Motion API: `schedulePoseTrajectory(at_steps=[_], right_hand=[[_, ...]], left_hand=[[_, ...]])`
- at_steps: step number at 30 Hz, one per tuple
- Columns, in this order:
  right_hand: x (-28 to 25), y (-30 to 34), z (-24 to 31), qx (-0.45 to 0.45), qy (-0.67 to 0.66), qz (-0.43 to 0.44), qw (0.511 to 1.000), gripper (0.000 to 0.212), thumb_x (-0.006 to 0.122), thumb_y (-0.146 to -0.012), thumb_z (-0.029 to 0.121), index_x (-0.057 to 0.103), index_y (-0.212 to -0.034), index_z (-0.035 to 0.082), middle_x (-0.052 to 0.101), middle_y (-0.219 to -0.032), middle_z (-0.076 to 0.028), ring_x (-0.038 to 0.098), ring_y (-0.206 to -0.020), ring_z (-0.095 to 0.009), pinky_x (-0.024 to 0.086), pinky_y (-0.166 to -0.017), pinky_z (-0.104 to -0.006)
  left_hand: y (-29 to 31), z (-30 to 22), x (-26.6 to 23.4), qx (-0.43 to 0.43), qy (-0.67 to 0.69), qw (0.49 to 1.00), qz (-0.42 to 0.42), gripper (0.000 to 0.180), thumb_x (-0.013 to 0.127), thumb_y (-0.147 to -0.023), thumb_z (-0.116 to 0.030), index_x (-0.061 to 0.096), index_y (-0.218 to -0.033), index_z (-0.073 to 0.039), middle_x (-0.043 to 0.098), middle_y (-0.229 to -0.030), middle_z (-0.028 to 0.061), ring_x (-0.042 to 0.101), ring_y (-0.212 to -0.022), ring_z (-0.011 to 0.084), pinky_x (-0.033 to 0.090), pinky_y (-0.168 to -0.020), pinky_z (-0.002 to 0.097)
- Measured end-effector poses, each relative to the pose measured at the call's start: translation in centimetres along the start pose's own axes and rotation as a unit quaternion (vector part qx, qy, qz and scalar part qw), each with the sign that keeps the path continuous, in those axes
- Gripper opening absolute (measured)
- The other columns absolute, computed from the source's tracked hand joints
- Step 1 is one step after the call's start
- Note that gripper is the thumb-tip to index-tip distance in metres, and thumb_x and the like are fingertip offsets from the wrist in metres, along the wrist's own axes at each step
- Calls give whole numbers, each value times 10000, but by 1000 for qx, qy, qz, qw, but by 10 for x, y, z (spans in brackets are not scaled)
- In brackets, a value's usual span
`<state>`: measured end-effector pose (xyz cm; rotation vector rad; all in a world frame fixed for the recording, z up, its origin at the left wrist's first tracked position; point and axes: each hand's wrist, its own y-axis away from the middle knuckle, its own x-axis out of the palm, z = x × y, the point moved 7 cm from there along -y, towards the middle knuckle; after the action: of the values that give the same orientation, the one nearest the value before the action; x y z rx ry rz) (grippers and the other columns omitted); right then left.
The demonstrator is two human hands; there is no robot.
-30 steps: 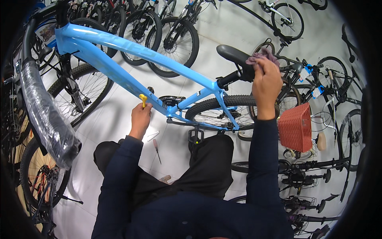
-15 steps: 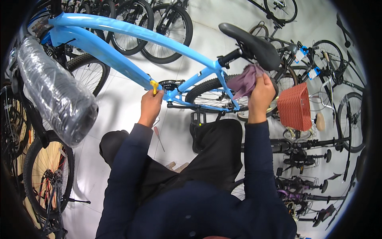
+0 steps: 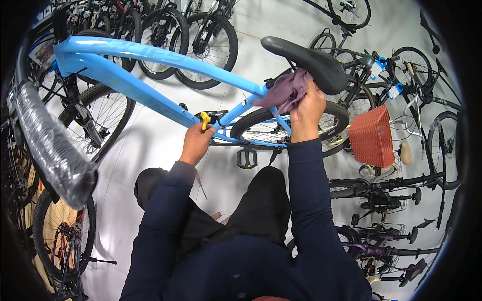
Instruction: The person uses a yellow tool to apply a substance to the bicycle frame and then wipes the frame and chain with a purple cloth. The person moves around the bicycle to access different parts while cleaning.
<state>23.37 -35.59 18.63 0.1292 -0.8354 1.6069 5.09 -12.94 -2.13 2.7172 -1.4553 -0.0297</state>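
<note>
A light blue bicycle frame (image 3: pixel 150 57) stretches across in front of me, with a black saddle (image 3: pixel 306 57) at its right end. My right hand (image 3: pixel 307 108) grips a mauve cloth (image 3: pixel 286 90) pressed against the frame just below the saddle. My left hand (image 3: pixel 197 143) is closed on a small yellow-handled tool (image 3: pixel 204 120) at the lower tube, near the crank. A black pedal (image 3: pixel 247 158) hangs under the frame. My dark blue sleeves come up from the lower edge.
A handlebar wrapped in clear plastic (image 3: pixel 50 145) juts in at the left. Several bicycles stand along the back and right. An orange-red basket (image 3: pixel 371 138) sits on one at the right. The floor (image 3: pixel 145 145) is pale.
My right hand with the cloth has come down off the saddle to the frame below it, then stayed there. My left hand holds at the lower tube. The view has shifted closer.
</note>
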Motion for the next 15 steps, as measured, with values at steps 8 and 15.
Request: schedulePoseTrajectory(at_steps=[8,15], right_hand=[[-51,-5,-15,153,-245,-110,951,285,502,-1028,148,612,-1228,-22,646,-1267,-154,632,-1173,-299,512,-1052,-472],[-6,27,-4,18,-189,-30,981,138,595,-946,-19,648,-1070,-45,695,-1075,-119,690,-940,-207,562,-891,-344]], left_hand=[[23,27,26,18,-38,999,0,225,698,-937,-204,690,-953,20,571,-691,-6,481,-608,88,411,-582,277],[59,53,47,-36,-35,999,14,198,677,-956,-217,669,-961,-20,526,-671,-22,463,-500,70,398,-418,250]])
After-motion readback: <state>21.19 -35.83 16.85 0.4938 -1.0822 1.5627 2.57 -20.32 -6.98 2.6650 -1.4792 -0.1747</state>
